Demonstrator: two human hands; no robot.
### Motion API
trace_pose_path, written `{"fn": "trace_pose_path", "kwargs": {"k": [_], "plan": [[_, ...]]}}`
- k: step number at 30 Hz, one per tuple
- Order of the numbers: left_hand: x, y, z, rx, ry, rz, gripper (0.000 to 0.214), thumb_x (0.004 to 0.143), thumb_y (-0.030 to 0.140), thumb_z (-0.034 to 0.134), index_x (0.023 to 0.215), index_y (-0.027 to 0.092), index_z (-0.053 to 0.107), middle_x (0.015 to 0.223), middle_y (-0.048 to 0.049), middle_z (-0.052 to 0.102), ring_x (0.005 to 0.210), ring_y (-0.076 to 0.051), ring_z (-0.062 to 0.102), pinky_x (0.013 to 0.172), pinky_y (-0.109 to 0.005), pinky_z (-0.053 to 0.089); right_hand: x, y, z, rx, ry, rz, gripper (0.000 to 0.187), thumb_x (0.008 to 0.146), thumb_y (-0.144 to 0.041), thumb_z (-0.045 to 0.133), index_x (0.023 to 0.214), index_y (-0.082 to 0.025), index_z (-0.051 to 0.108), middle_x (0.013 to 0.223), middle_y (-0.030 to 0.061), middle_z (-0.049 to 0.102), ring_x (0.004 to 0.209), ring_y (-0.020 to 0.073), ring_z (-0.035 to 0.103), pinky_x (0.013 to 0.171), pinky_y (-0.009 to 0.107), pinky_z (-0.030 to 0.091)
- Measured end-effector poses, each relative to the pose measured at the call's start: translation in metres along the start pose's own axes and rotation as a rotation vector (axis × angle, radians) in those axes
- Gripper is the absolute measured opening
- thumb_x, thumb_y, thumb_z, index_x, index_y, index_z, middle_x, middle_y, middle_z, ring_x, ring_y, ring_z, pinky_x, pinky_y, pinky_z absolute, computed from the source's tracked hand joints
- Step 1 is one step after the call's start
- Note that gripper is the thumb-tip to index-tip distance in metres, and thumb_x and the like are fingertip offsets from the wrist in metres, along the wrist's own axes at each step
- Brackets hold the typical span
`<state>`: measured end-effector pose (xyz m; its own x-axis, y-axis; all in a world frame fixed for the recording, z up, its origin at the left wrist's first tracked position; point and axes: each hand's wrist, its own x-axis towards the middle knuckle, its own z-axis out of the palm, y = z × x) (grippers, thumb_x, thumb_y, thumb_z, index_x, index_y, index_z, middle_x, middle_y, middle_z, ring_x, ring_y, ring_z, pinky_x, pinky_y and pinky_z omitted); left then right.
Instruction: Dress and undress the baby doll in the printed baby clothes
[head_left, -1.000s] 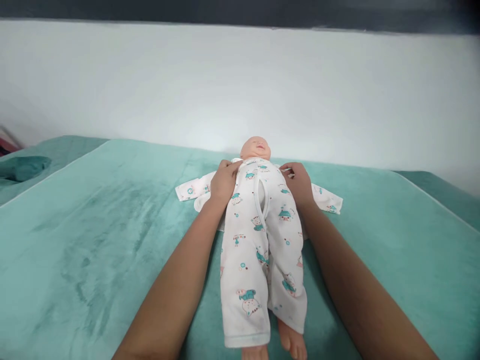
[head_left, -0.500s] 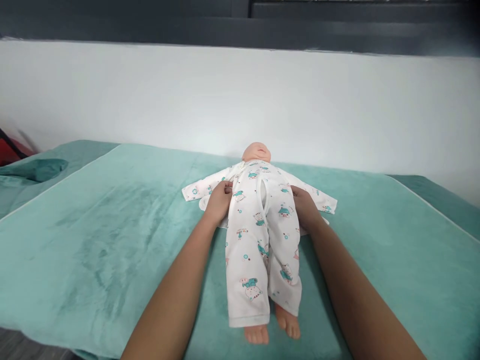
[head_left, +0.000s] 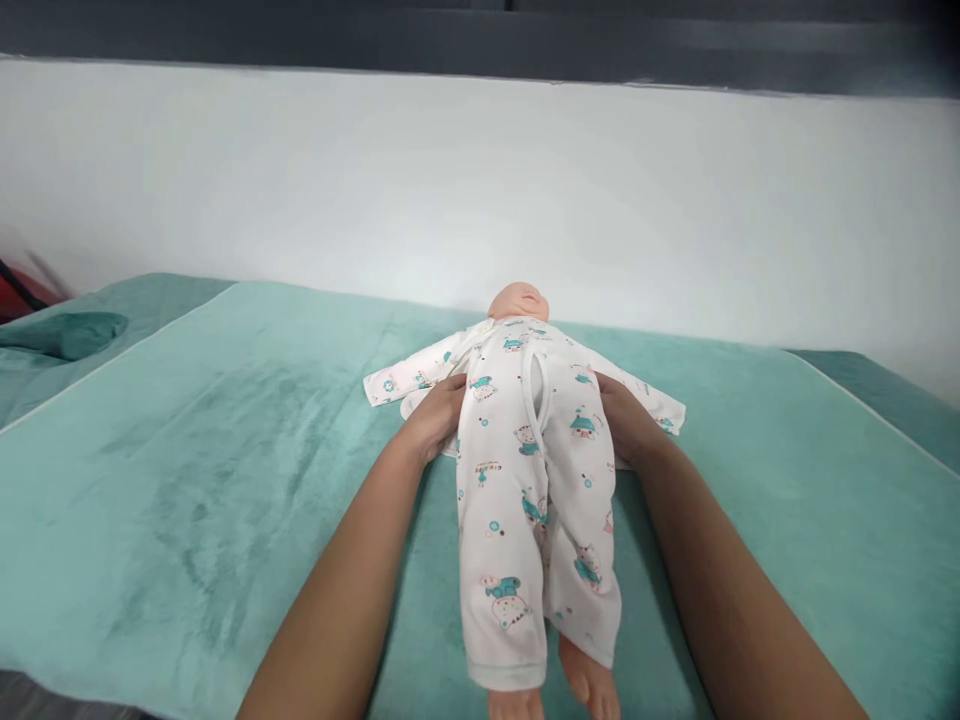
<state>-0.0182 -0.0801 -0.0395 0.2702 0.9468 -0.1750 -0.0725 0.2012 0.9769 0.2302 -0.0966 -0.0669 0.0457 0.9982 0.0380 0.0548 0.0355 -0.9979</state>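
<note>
A baby doll (head_left: 519,300) lies face up on the bed, its head toward the wall and its bare feet toward me. It wears white printed trousers (head_left: 502,500) with a slit at the crotch, pulled high over the chest. A matching long-sleeved top (head_left: 416,372) is under them, its sleeves spread sideways. My left hand (head_left: 442,412) is closed against the left side of the doll's waist. On the opposite side, my right hand (head_left: 626,420) grips likewise. The fingertips of both hands are hidden behind the trousers and body.
Light green plush cover (head_left: 225,480) spreads over the bed. A white wall (head_left: 300,180) rises behind the doll's head, with a dark ledge (head_left: 375,40) above. At the far left are bunched green fabric (head_left: 75,335) and a red object (head_left: 19,295).
The view has shifted slightly, and the doll's legs and feet appear lower and a little farther right. Both hands stay at the doll's sides, with the fingers tucked further behind it.
</note>
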Motion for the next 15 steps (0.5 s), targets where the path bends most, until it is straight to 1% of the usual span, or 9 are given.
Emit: {"fn": "trace_pose_path", "kwargs": {"k": [2, 5, 7, 9, 10, 12, 15], "plan": [[-0.002, 0.002, 0.004, -0.078, -0.015, -0.041, 0.031, 0.071, 0.032, 0.076, 0.096, 0.015, 0.071, 0.091, -0.0090, 0.074, 0.087, -0.024, 0.067, 0.080, -0.035, 0.055, -0.001, -0.001, 0.001, 0.082, 0.012, 0.032, 0.036, 0.069, -0.029, 0.073, 0.104, -0.025, 0.075, 0.109, 0.0033, 0.075, 0.100, 0.0279, 0.068, 0.088, 0.041, 0.053], [-0.004, 0.003, 0.009, -0.177, 0.049, -0.037, 0.037, 0.074, 0.038, 0.075, 0.103, 0.016, 0.069, 0.091, -0.0078, 0.074, 0.084, -0.022, 0.068, 0.075, -0.032, 0.056, 0.000, -0.001, 0.003, 0.152, 0.072, 0.057, 0.033, 0.067, -0.031, 0.075, 0.099, -0.024, 0.075, 0.105, 0.0036, 0.076, 0.096, 0.0282, 0.068, 0.084, 0.040, 0.053], [-0.005, 0.002, 0.012, -0.208, 0.092, -0.015, 0.038, 0.076, 0.045, 0.073, 0.102, 0.018, 0.068, 0.088, -0.0064, 0.072, 0.081, -0.020, 0.068, 0.071, -0.030, 0.056, 0.001, -0.001, 0.007, 0.151, 0.117, 0.032, 0.029, 0.067, -0.034, 0.075, 0.094, -0.024, 0.075, 0.102, 0.0037, 0.076, 0.097, 0.0280, 0.067, 0.084, 0.039, 0.053], [-0.005, 0.000, 0.014, -0.196, 0.125, 0.037, 0.037, 0.078, 0.050, 0.069, 0.096, 0.018, 0.066, 0.085, -0.0051, 0.070, 0.080, -0.019, 0.066, 0.070, -0.029, 0.054, 0.003, -0.001, 0.010, 0.131, 0.150, -0.009, 0.027, 0.067, -0.037, 0.074, 0.090, -0.023, 0.074, 0.098, 0.0036, 0.076, 0.096, 0.0274, 0.066, 0.083, 0.039, 0.052], [-0.005, -0.002, 0.014, -0.165, 0.147, 0.073, 0.033, 0.080, 0.049, 0.067, 0.093, 0.018, 0.065, 0.084, -0.0043, 0.069, 0.080, -0.019, 0.065, 0.071, -0.029, 0.054, 0.004, -0.001, 0.011, 0.118, 0.162, -0.025, 0.025, 0.067, -0.038, 0.074, 0.088, -0.023, 0.073, 0.095, 0.0033, 0.075, 0.094, 0.0268, 0.066, 0.082, 0.038, 0.052], [-0.002, -0.005, 0.013, -0.076, 0.207, 0.137, 0.022, 0.082, 0.041, 0.064, 0.086, 0.019, 0.063, 0.083, -0.0024, 0.067, 0.081, -0.017, 0.063, 0.071, -0.028, 0.051, 0.006, 0.000, 0.014, 0.104, 0.192, -0.047, 0.022, 0.067, -0.038, 0.072, 0.083, -0.023, 0.069, 0.088, 0.0017, 0.073, 0.089, 0.0246, 0.065, 0.079, 0.037, 0.052], [0.006, -0.008, 0.011, 0.020, 0.278, 0.169, 0.010, 0.080, 0.028, 0.063, 0.078, 0.019, 0.059, 0.079, -0.0007, 0.063, 0.083, -0.018, 0.059, 0.073, -0.028, 0.049, 0.007, 0.002, 0.017, 0.075, 0.256, -0.058, 0.016, 0.065, -0.033, 0.069, 0.075, -0.023, 0.062, 0.081, -0.0018, 0.068, 0.080, 0.0199, 0.061, 0.074, 0.032, 0.050]]}}
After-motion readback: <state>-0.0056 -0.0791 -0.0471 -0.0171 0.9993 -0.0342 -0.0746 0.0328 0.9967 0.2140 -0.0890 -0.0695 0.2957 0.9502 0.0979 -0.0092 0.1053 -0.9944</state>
